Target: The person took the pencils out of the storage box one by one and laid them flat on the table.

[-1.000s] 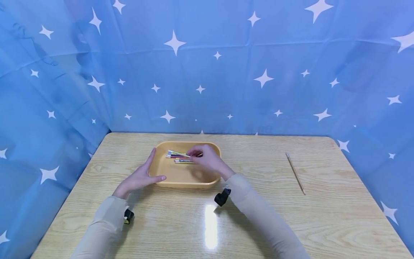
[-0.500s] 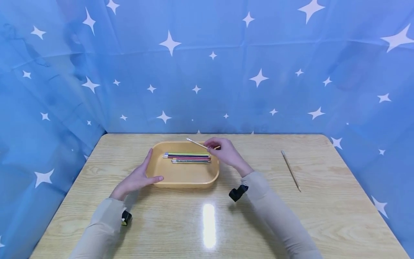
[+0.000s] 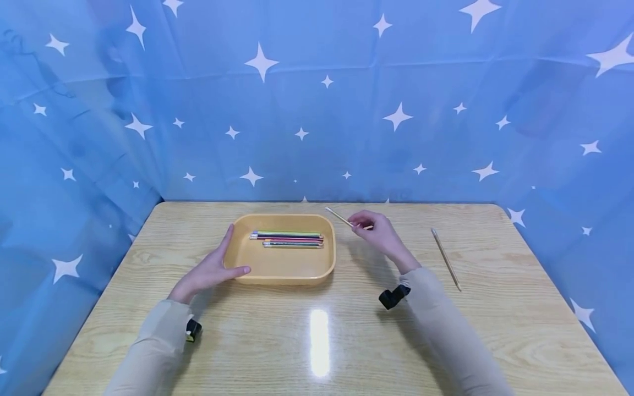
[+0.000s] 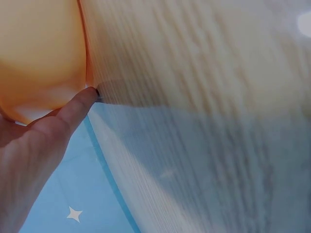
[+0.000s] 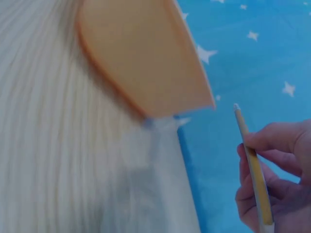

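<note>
Between thumb and fingers, my right hand (image 3: 380, 235) pinches a yellowish pencil (image 3: 339, 215) above the table, just right of the tray. The right wrist view shows this pencil (image 5: 256, 177) tilted, its pale end pointing up. My left hand (image 3: 210, 273) rests at the left end of the orange-yellow tray (image 3: 277, 268), fingers extended along its side and thumb at the front rim. Several pencils (image 3: 287, 237) of different colours lie side by side across the tray. In the left wrist view, the thumb (image 4: 75, 111) touches the outside of the tray.
A lone brown pencil (image 3: 446, 258) lies slanted on the wooden table (image 3: 238, 341) at the right. Behind the table hangs a blue curtain (image 3: 317, 110) with white stars. A black wrist camera (image 3: 393, 297) sits on the right sleeve.
My right hand has lifted the pencil out of the tray and carried it right, past the tray's right edge. The left hand keeps its place at the tray.
</note>
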